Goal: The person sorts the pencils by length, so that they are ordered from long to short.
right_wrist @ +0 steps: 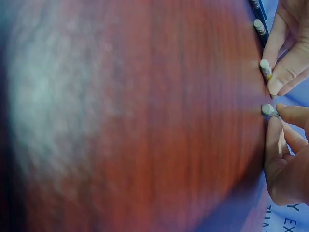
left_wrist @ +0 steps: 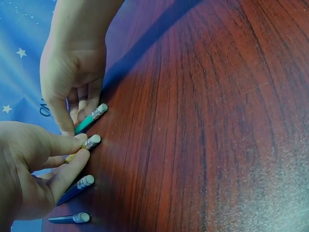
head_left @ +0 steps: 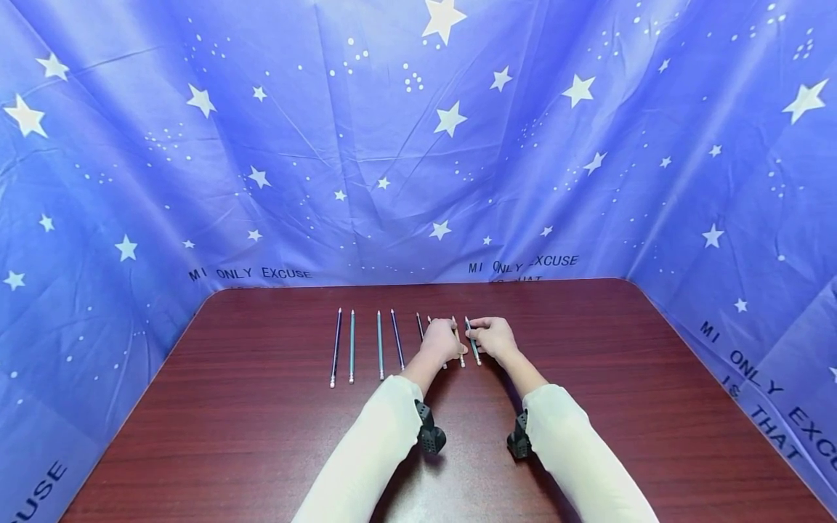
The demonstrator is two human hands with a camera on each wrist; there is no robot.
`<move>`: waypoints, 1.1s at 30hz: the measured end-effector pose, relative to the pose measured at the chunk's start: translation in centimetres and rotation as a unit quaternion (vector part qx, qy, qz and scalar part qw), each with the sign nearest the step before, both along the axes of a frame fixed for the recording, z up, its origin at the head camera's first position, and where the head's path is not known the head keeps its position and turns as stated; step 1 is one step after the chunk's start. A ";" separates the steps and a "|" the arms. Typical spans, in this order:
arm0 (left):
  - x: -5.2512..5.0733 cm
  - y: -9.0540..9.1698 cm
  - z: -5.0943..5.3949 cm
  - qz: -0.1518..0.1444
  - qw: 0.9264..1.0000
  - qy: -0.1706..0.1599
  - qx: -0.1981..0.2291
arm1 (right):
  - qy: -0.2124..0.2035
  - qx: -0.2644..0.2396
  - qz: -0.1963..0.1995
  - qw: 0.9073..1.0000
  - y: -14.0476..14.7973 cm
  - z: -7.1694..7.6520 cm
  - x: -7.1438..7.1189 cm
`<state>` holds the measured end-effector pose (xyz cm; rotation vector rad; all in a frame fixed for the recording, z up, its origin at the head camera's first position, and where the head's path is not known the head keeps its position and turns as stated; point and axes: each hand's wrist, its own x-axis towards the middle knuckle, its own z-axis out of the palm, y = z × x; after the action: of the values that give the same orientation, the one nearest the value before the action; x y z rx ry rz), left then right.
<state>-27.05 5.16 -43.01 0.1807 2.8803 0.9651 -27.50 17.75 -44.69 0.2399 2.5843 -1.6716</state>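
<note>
My left hand (head_left: 441, 344) pinches a yellow pencil (left_wrist: 91, 141) between thumb and fingers near its eraser end. Just to the right, a green pencil (head_left: 474, 349) is held between the thumb and fingers of my right hand (head_left: 495, 338). Both pencils lie roughly parallel, a small gap apart, erasers toward me. Two dark pencils sit left of the yellow one; the left hand partly covers them in the head view. Their white erasers show in the left wrist view, one dark blue pencil (left_wrist: 77, 188) nearest the hand and another dark pencil (left_wrist: 70, 219) beyond it.
Farther left on the brown wooden table (head_left: 261, 436) lie a dark blue pencil (head_left: 336, 349), a teal pencil (head_left: 352, 347), another teal pencil (head_left: 380, 345) and a blue pencil (head_left: 397, 340), spaced in a row. A blue star-patterned cloth (head_left: 366, 145) hangs behind the table and along its sides.
</note>
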 end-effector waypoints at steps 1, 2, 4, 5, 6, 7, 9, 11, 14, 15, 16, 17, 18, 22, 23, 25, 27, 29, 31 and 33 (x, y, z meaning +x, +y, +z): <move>0.0 0.0 0.0 0.000 1.000 0.001 0.000 | 0.000 0.005 -0.001 1.000 0.0 0.0 0.0; 0.0 0.0 0.0 0.000 1.000 0.001 0.001 | 0.000 0.011 -0.002 1.000 -0.1 0.0 0.0; 0.0 0.0 0.0 -0.001 1.000 0.003 -0.001 | 0.001 0.021 -0.005 1.000 -0.1 -0.1 0.0; 0.0 0.0 0.1 -0.002 1.000 0.004 0.000 | 0.002 0.025 -0.007 1.000 -0.1 -0.1 0.0; 0.0 -0.1 0.1 -0.003 1.000 0.006 -0.001 | 0.002 0.029 -0.011 1.000 -0.1 -0.1 0.0; 0.0 -0.1 0.1 -0.003 1.000 0.006 0.001 | 0.002 0.033 -0.013 0.999 -0.1 -0.2 -0.1; 0.1 -0.1 0.1 -0.004 1.000 0.008 -0.001 | 0.000 0.041 -0.018 0.999 -0.2 -0.2 -0.1; 0.1 0.0 0.1 -0.005 1.000 0.007 0.000 | -0.001 0.050 -0.024 0.998 -0.2 -0.3 -0.2; 0.0 0.0 0.1 -0.003 1.000 0.005 0.001 | 0.000 0.067 -0.028 0.997 -0.2 -0.4 -0.2; 0.0 0.0 0.1 -0.002 1.000 0.005 0.002 | 0.001 0.077 -0.030 0.997 -0.2 -0.3 -0.2; 0.0 0.0 0.1 0.000 1.000 0.003 0.006 | 0.002 0.086 -0.033 0.996 -0.2 -0.3 -0.2; 0.0 0.0 0.0 0.001 1.000 0.002 0.011 | 0.002 0.094 -0.036 0.995 -0.3 -0.3 -0.1; 0.1 0.0 0.0 0.003 1.000 0.000 0.017 | 0.002 0.101 -0.040 0.994 -0.3 -0.4 -0.1; 0.2 -0.2 0.2 0.009 0.999 -0.007 0.039 | 0.005 0.093 -0.051 0.994 -0.4 -0.3 0.0; 0.2 -0.2 0.2 0.011 0.999 -0.010 0.042 | 0.007 0.078 -0.052 0.996 -0.5 -0.3 0.1; 0.2 -0.2 0.2 0.013 0.999 -0.013 0.045 | 0.013 0.045 -0.048 0.998 -0.5 -0.2 0.1; 0.3 -0.2 0.3 0.012 0.999 -0.016 0.039 | 0.014 0.012 -0.044 0.999 -0.4 -0.1 0.3; 0.4 -0.2 0.4 0.008 0.999 -0.017 0.036 | 0.012 -0.014 -0.043 0.999 -0.2 -0.1 0.3; 0.4 -0.2 0.6 0.001 0.999 -0.014 0.033 | 0.005 -0.029 -0.046 0.999 0.0 0.0 0.2; 0.4 -0.2 0.8 -0.003 0.999 -0.010 0.042 | -0.001 -0.035 -0.046 0.998 0.2 0.2 0.2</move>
<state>-26.62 4.98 -42.24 0.1839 2.8220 1.0807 -27.27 17.99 -44.48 0.3621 2.5443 -1.7856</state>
